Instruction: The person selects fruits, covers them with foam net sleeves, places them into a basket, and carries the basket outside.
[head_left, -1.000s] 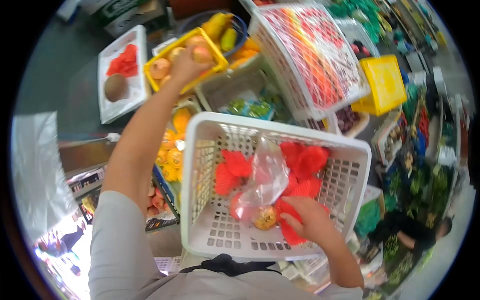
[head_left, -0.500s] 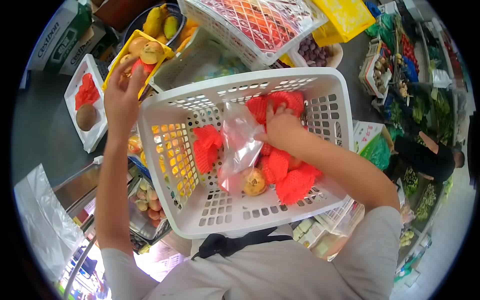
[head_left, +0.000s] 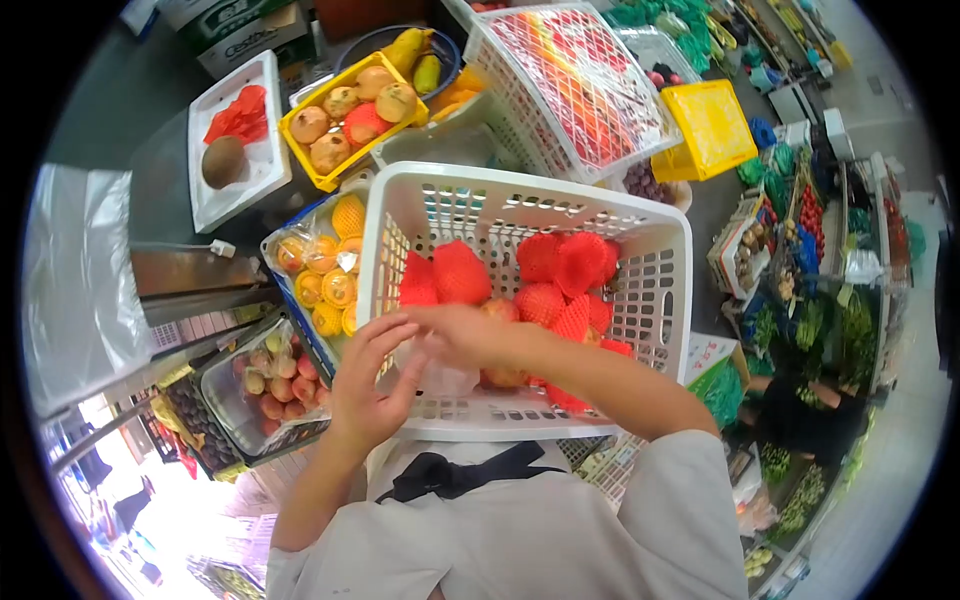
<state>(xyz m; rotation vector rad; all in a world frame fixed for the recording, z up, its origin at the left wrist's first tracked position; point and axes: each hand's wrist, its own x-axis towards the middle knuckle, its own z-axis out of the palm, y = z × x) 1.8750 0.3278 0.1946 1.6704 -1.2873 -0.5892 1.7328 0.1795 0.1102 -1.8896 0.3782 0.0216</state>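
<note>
My left hand (head_left: 372,385) is half open over the near left corner of the white basket (head_left: 530,186), its fingers loosely bent and the thumb standing apart from them, with nothing in its grasp that I can make out. My right hand (head_left: 450,335) reaches across from the other side so that its fingertips overlap the left fingers; it is blurred, and I cannot tell how far it is closed or whether it has hold of anything. The clear plastic bag (head_left: 447,378) lies inside the basket, just under my right hand and beside my left thumb. Right of the bag sits a bare pomegranate (head_left: 504,377), and red foam sleeves (head_left: 460,273) fill much of the basket around and behind it, several wrapped about round fruit. Beyond the basket's far left corner, a yellow crate (head_left: 325,181) holds more pomegranates (head_left: 330,152), one in a red sleeve, and next to it a white tray (head_left: 205,190) carries a brown round fruit (head_left: 224,162) and crumpled red netting (head_left: 240,115)
</note>
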